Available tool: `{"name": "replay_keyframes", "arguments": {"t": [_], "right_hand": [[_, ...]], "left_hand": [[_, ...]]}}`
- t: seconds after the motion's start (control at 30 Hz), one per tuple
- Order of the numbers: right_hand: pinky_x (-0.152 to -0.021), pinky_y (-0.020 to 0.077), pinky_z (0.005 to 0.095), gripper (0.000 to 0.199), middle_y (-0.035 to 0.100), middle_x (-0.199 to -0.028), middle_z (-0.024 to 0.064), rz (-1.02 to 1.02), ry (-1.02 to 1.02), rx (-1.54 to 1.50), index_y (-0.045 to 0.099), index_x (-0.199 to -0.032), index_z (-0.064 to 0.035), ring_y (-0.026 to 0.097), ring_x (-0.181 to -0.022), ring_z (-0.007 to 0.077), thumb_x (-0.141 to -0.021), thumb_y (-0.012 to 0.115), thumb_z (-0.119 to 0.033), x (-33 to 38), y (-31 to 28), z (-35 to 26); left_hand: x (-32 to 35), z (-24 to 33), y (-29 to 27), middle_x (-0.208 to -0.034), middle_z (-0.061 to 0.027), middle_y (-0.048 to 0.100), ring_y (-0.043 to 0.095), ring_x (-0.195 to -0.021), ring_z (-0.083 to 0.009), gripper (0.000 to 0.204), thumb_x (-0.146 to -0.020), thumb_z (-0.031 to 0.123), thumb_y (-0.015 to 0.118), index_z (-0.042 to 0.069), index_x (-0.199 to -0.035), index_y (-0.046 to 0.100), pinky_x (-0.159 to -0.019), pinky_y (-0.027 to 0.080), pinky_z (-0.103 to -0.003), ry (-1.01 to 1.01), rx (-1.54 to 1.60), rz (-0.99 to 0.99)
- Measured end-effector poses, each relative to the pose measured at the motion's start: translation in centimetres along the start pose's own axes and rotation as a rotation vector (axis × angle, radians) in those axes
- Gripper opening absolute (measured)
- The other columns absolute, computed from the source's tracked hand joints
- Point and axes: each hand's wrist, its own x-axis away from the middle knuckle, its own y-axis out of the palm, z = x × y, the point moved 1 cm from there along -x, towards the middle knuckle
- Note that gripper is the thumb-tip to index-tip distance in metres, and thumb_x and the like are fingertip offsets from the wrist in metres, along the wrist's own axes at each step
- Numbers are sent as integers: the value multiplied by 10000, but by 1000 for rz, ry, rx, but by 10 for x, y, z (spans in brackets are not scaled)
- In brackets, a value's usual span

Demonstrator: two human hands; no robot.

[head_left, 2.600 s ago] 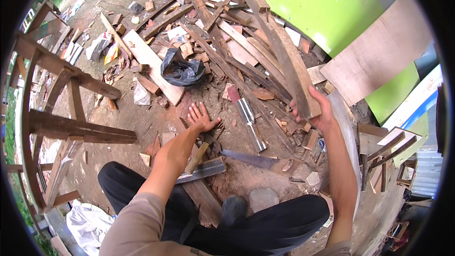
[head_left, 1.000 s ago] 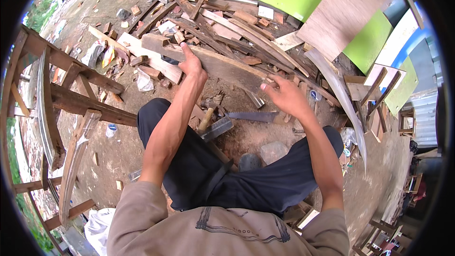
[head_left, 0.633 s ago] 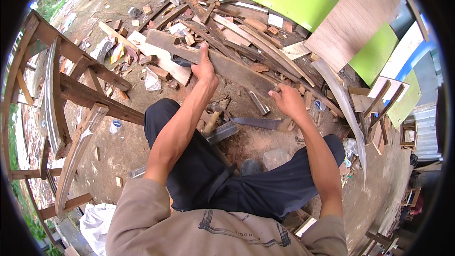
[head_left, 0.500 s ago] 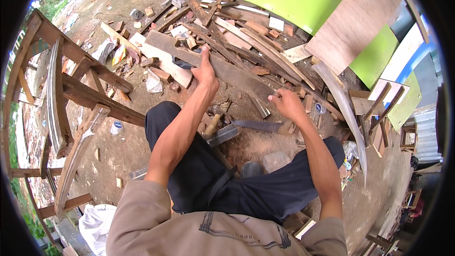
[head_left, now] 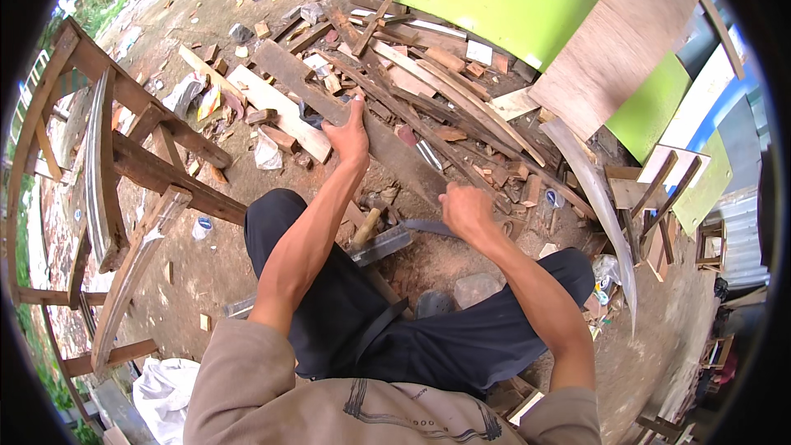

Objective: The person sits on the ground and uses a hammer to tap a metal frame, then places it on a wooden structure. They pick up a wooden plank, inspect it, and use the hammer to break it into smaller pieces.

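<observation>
A long, dark brown wooden board [head_left: 395, 152] slants across in front of me, its far end up to the left. My left hand [head_left: 348, 136] is closed on the board's near edge around its middle, thumb on the top face. At the board's near right end my right hand [head_left: 468, 213] is closed on the corner. Below that end lies a handsaw [head_left: 428, 227], partly covered by my right hand. A wooden handle [head_left: 367, 227] and a grey metal-looking bar [head_left: 382, 245] are by my left knee.
Scrap planks [head_left: 461, 103] and offcuts are heaped beyond the board. A wooden frame [head_left: 165, 173] stands at the left. Green panels [head_left: 478, 0] and a plywood sheet [head_left: 618, 41] lean at the far right. A pale curved strip [head_left: 595, 189] lies beside my right knee.
The board has tilted more steeply, its near end swinging left and toward me. My right hand has moved left and down with it; my left hand keeps its hold.
</observation>
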Motion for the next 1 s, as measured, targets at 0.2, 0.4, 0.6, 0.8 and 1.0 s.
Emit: {"name": "replay_keyframes", "arguments": {"t": [0.2,0.4,0.6,0.8,1.0], "right_hand": [[-693,547,495,285,682,-857,237,171,-150,-244,671,-951,13,683,-811,401,-965,571,-254,-6,-20,-6],[-772,550,381,381,688,-1086,230,517,-153,-640,666,-1190,8,687,-989,285,-949,639,-286,-35,-35,26],[-696,554,283,537,695,-1096,110,290,31,-1342,638,-1190,35,665,-971,181,-895,741,-402,-47,-42,21],[-690,538,287,406,674,-1041,49,196,58,-1661,622,-1124,-23,636,-902,134,-915,729,-354,-55,-26,32],[-704,509,290,338,664,-1022,25,118,-90,-1920,602,-1112,-66,634,-900,129,-904,749,-287,-63,-32,20]], "left_hand": [[17,17,-13,-1049,-137,616,621,-924,-194,669,-796,367,842,-22,-1182,457,-820,516,-329,191,-258,-289],[73,39,-1,-1030,-167,634,661,-892,-198,708,-767,333,867,-43,-1203,456,-736,570,-341,95,-320,-767],[119,36,2,-1063,-223,669,690,-942,-289,817,-712,382,888,-46,-1256,453,-807,562,-391,208,-606,-881],[133,55,3,-995,-239,678,700,-900,-339,846,-721,414,872,-31,-1285,426,-785,549,-406,273,-841,-835],[139,58,2,-984,-229,679,695,-915,-335,847,-720,426,868,-20,-1288,425,-797,544,-411,304,-826,-786]]}}
